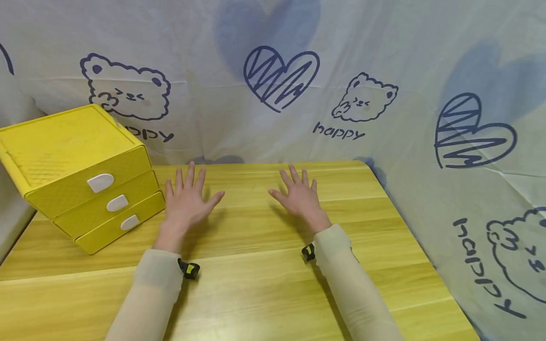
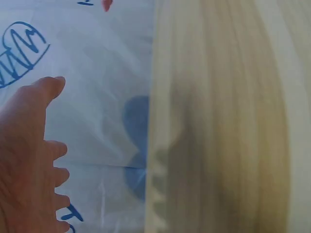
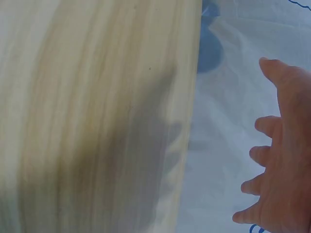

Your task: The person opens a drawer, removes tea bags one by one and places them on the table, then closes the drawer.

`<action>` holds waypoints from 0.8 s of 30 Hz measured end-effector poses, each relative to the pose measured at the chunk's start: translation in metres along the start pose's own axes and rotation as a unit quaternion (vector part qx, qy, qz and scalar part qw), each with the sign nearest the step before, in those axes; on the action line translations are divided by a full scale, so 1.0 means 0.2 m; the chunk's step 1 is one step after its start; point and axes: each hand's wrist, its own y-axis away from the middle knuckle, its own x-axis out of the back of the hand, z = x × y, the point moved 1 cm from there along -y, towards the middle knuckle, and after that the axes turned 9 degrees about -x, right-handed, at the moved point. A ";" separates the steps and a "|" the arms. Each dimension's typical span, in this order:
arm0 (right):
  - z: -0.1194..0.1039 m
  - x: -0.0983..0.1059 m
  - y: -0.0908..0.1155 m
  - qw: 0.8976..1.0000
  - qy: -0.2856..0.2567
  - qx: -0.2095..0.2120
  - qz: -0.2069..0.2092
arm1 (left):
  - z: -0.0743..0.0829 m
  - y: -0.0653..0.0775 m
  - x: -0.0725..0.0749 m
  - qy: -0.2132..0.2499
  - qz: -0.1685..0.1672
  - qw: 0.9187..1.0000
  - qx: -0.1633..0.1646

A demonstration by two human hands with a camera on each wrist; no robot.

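In the head view my left hand (image 1: 186, 202) is spread palm down above the wooden table (image 1: 251, 293), its thumb pointing right. A yellow chest of three drawers (image 1: 81, 175) with white handles stands just left of it. My right hand (image 1: 299, 195), also with fingers spread, is over the table's far part, its thumb pointing left. Nothing is held by either hand. Both wrist views show each hand's shadow falling on the wood, with the left hand (image 2: 24, 160) and the right hand (image 3: 286, 155) raised off the surface.
A pale cloth (image 1: 204, 57) printed with bears, hearts and the word "happy" hangs behind the table and along its right side. The table's far edge runs just beyond the fingertips. Small black cameras (image 1: 189, 269) are strapped at both sleeve cuffs.
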 end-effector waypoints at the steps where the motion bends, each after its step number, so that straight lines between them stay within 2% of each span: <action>1: -0.01 0.00 0.00 1.000 -0.003 0.002 0.002 | 0.00 0.00 0.01 0.000 0.008 1.000 -0.003; 6: -0.07 0.04 -0.01 0.999 -0.028 0.022 0.029 | 0.03 0.01 0.09 0.001 0.046 0.999 -0.016; 8: -0.10 0.06 -0.01 0.997 -0.045 0.040 0.045 | 0.04 0.03 0.14 0.008 0.071 0.997 -0.018; 11: -0.17 0.11 -0.01 0.992 -0.088 0.066 0.068 | 0.06 0.05 0.22 0.029 0.128 0.991 -0.019; 13: -0.22 0.15 -0.01 0.986 -0.121 0.084 0.081 | 0.07 0.08 0.27 0.042 0.183 0.982 -0.023; 16: -0.29 0.20 0.00 0.978 -0.156 0.102 0.095 | 0.07 0.11 0.32 0.054 0.283 0.957 -0.042; 19: -0.36 0.24 0.00 0.969 -0.180 0.130 0.111 | 0.07 0.13 0.38 0.062 0.382 0.920 -0.062; 22: -0.43 0.26 0.00 0.957 -0.209 0.161 0.122 | 0.06 0.16 0.45 0.083 0.452 0.886 -0.066; 24: -0.48 0.28 0.00 0.949 -0.229 0.179 0.122 | 0.06 0.18 0.50 0.107 0.485 0.866 -0.061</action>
